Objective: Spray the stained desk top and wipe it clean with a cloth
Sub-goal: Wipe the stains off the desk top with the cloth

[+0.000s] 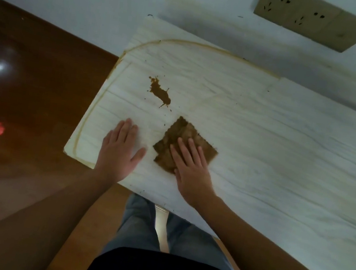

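Right hand (190, 167) flat, fingers spread, pressing brown cloth (181, 140) on desk top (266, 130). Left hand (121, 147) open, palm down, just left of cloth. Brown stain (160, 92) beyond, untouched.

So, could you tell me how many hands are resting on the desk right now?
2. The left hand lies flat on the bare desk; the right hand presses flat on the cloth beside it.

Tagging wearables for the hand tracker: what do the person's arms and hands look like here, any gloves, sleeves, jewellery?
Both hands, left hand and right hand, are bare: no gloves, rings, watches or bands visible. Both forearms are uncovered up to the frame edge, so no sleeves show. Fingernails look short and unpainted. No tattoos or markings can be made out in this dim, slightly blurred view.
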